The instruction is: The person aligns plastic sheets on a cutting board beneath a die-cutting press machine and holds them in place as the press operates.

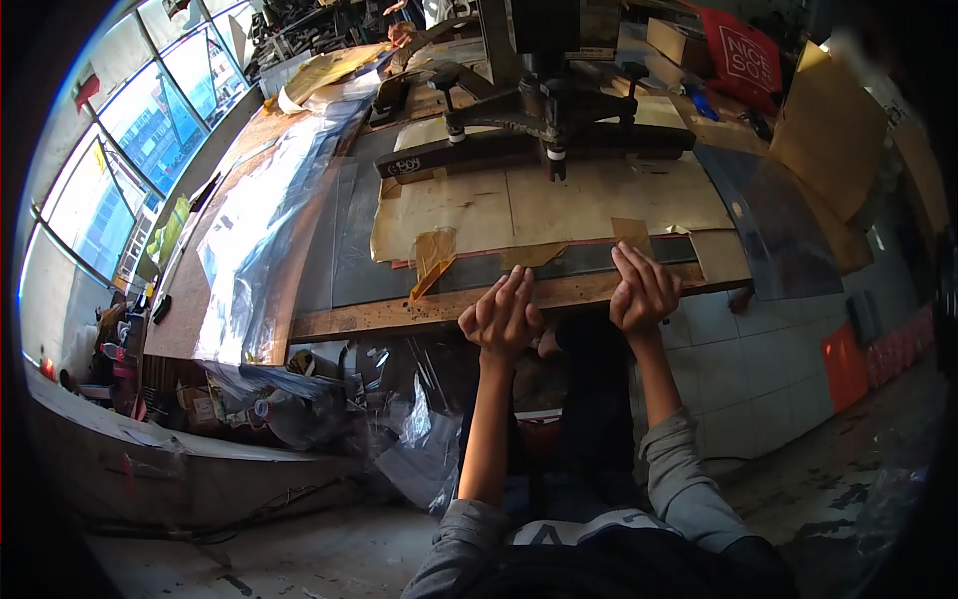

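My left hand (502, 317) is at the wooden front edge of the bench (379, 317), palm up, with its fingers bent and close together. Its fingertips are just below a piece of brown tape (534, 255) on the dark sheet (359, 270). To the right, my right hand (644, 290) is held in a similar way, near another tape piece (629, 230). What either hand pinches is too small to make out. A third, crumpled tape piece (434, 260) sticks at the left of the pale board (559, 205).
A black metal press frame (549, 115) with a long bar stands over the board. Clear plastic film (264, 230) covers the bench's left side. At the back right are a red bag (740, 60) and cardboard (828, 130). Another person's hand (401, 35) shows at the far side.
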Tool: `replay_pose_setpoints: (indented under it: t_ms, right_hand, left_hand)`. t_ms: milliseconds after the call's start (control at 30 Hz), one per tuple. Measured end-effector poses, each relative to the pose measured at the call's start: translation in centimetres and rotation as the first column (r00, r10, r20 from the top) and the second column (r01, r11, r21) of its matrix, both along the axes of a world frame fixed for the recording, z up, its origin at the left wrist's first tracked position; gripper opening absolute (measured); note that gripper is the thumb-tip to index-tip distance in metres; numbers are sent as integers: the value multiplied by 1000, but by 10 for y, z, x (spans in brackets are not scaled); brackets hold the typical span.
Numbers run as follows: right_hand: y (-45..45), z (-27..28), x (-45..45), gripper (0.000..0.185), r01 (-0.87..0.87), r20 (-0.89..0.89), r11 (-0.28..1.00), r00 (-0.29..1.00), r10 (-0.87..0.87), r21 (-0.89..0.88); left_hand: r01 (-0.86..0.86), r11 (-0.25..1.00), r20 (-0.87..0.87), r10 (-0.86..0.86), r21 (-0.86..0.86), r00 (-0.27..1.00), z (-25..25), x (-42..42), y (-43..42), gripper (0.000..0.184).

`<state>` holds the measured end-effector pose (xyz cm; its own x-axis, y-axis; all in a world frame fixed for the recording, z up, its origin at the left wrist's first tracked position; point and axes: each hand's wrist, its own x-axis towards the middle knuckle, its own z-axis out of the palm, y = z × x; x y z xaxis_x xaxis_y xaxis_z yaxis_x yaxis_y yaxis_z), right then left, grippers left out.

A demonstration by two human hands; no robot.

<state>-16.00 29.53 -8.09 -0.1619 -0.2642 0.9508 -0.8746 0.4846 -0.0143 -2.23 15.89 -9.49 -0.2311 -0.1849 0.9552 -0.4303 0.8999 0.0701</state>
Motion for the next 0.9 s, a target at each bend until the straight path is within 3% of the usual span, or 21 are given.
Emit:
replay_pose_setpoints:
  t_ms: [700, 900]
  right_hand:
    - [7, 5, 3, 37, -59, 46, 996, 997, 56, 65]
    - [20, 16, 8, 49, -115, 99, 969, 991, 95, 220]
  left_hand:
    - [-8, 999, -10, 8, -31, 1000, -5, 0, -3, 36]
    - [74, 996, 152, -81, 56, 985, 1, 14, 1, 32]
